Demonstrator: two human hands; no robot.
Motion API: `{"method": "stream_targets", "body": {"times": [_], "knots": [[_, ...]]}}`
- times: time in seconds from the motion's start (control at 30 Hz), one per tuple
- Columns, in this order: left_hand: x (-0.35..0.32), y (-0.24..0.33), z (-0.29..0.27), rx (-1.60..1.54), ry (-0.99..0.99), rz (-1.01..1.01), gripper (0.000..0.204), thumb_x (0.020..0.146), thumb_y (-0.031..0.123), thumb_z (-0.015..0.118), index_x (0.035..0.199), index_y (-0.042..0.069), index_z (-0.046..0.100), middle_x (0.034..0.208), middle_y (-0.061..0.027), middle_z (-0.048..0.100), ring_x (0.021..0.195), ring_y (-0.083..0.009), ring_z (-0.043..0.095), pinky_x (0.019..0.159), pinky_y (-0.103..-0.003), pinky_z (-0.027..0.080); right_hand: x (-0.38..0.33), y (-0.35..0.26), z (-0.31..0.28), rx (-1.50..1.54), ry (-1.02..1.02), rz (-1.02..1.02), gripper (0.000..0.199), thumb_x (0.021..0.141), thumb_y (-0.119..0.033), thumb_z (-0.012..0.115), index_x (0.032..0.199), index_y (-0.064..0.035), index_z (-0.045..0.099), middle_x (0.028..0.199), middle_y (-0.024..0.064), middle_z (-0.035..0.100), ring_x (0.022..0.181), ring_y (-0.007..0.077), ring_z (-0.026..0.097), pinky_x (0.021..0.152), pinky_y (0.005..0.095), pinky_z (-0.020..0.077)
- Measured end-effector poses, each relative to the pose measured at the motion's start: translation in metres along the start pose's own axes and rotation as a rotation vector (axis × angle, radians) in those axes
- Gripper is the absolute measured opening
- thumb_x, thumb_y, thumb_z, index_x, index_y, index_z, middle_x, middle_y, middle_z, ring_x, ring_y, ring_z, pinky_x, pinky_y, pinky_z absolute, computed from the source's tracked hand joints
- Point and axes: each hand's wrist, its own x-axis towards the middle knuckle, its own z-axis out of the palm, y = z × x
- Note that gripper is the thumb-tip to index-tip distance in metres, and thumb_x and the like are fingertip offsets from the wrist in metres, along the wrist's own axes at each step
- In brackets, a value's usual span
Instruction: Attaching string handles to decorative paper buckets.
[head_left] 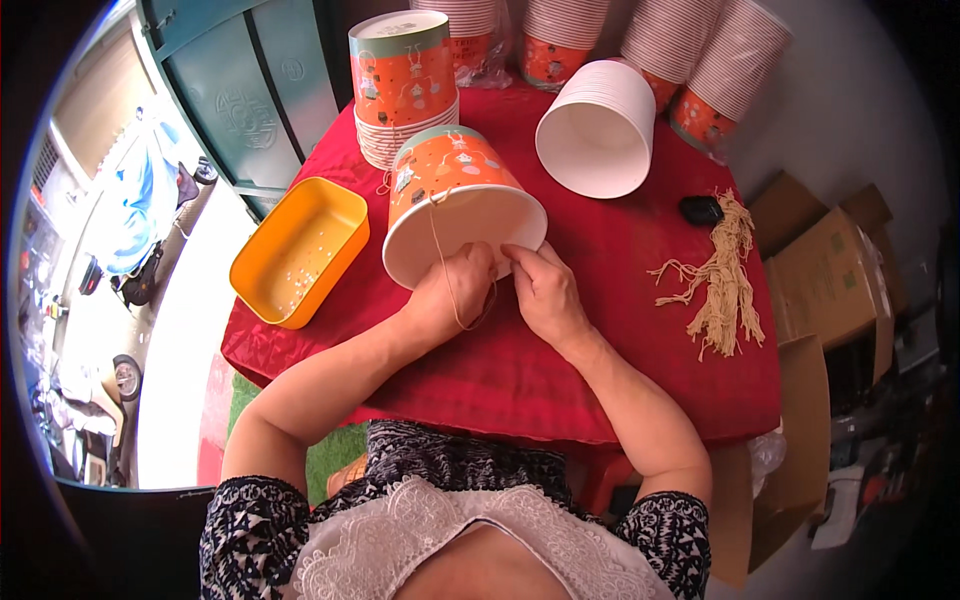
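Your left hand [455, 290] and right hand [545, 290] are at the bucket [445, 165], fingers bent; I can't tell if they pinch the string [437, 235].

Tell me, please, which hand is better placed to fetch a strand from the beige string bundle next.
Probably the right hand: both are at the orange bucket, but the right is nearer the string bundle, lying on that side. The left hand is farther, with a string across it.

The left hand [452, 290] and right hand [547, 297] were at the edge of an orange bucket [450, 165] with thin string [438, 240]. A yellow tub [328, 222] sat nearby.
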Motion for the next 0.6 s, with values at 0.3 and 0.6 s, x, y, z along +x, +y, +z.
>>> {"method": "stream_targets", "body": {"times": [0.3, 0.6], "knots": [[-0.002, -0.004, 0.001, 0.060, 0.000, 0.107, 0.017, 0.090, 0.013, 0.060, 0.092, -0.002, 0.052, 0.085, -0.0236, 0.063, 0.074, -0.0405, 0.065, 0.061, -0.048, 0.052, 0.002, -0.002, -0.005, 0.005, -0.107, 0.051, 0.016, 0.084, 0.006, 0.061, 0.100, 0.0033, 0.064, 0.097, 0.0202, 0.064, 0.087, 0.0353, 0.066, 0.073, 0.0391, 0.0549], [0.011, -0.003, -0.022, -0.417, -0.117, -0.216, 0.009, 0.082, 0.003, 0.062, 0.086, -0.005, 0.064, 0.081, -0.0215, 0.067, 0.078, -0.0348, 0.067, 0.069, -0.040, 0.053, -0.001, -0.011, -0.006, 0.022, -0.096, 0.010, 0.009, 0.083, 0.000, 0.064, 0.088, -0.0008, 0.057, 0.088, 0.0183, 0.059, 0.080, 0.0387, 0.060, 0.068, 0.0464, 0.0499]]}}
